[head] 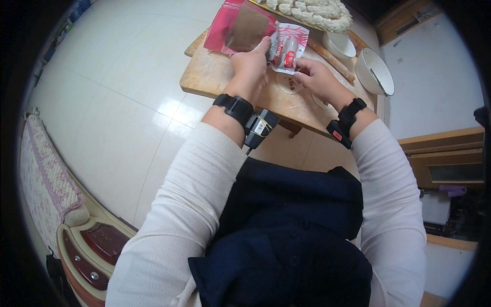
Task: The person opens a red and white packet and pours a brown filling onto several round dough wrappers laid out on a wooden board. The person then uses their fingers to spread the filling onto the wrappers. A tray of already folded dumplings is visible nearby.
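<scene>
Over the floured wooden board, my left hand grips a white and red printed plastic packet by its left side. A larger pink pouch with a brown panel lies beside that hand, partly behind it; whether the hand also holds it is unclear. My right hand pinches the packet's lower right corner between thumb and fingers. Just below the packet, a round dough wrapper with small dark red bits on it lies on the board. Another wrapper is partly hidden under my right hand.
A wooden rolling pin lies right of the packet. Beyond it stand a small white bowl and a larger white bowl with a utensil in it. A tray of shaped dumplings is at the far edge. A sofa stands at left.
</scene>
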Demonstrator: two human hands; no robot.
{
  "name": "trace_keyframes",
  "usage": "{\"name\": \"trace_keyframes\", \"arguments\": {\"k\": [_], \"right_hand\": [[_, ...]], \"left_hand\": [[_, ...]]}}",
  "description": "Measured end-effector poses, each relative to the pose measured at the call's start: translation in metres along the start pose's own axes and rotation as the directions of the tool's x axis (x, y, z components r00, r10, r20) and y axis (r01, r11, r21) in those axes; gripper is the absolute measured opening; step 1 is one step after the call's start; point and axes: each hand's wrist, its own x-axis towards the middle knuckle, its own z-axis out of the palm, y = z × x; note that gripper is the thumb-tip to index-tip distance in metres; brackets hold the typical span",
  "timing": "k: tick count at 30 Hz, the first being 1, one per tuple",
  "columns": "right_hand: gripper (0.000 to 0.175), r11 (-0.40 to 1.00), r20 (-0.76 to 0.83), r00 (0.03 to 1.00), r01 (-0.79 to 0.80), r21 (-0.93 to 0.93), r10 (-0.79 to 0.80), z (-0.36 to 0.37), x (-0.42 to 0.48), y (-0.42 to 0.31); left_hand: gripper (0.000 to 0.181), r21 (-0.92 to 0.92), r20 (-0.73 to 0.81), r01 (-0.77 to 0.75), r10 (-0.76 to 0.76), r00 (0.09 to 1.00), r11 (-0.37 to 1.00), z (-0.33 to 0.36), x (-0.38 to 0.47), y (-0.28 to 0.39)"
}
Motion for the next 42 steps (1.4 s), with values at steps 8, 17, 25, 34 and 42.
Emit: {"name": "trace_keyframes", "arguments": {"k": [8,17,25,34,42], "right_hand": [[0.017,0.977,-0.049,0.989,0.131,-0.171,-0.141,0.000,0.002,0.004],[0.018,0.996,-0.015,1.000,0.003,-0.094,-0.004,-0.004,0.001,-0.002],[0.018,0.999,-0.112,0.993,-0.031,-0.009,0.030,-0.008,0.001,0.006],[0.018,0.997,-0.163,0.984,-0.080,-0.007,0.078,0.002,-0.002,0.010],[0.019,0.952,-0.155,0.987,-0.095,-0.291,0.051,0.009,-0.007,0.005]], "left_hand": [[0.028,-0.058,0.018,0.124,-0.123,0.992,0.991,-0.001,-0.004,0.005],[0.033,-0.029,0.006,0.070,-0.070,0.998,0.997,-0.005,0.009,-0.007],[0.043,-0.094,-0.018,0.081,-0.083,0.996,0.992,-0.004,0.007,-0.003],[0.028,0.011,-0.096,0.088,-0.086,0.992,0.996,-0.003,0.008,-0.003],[0.030,-0.026,-0.083,0.079,-0.081,0.993,0.997,-0.003,0.009,0.000]]}}
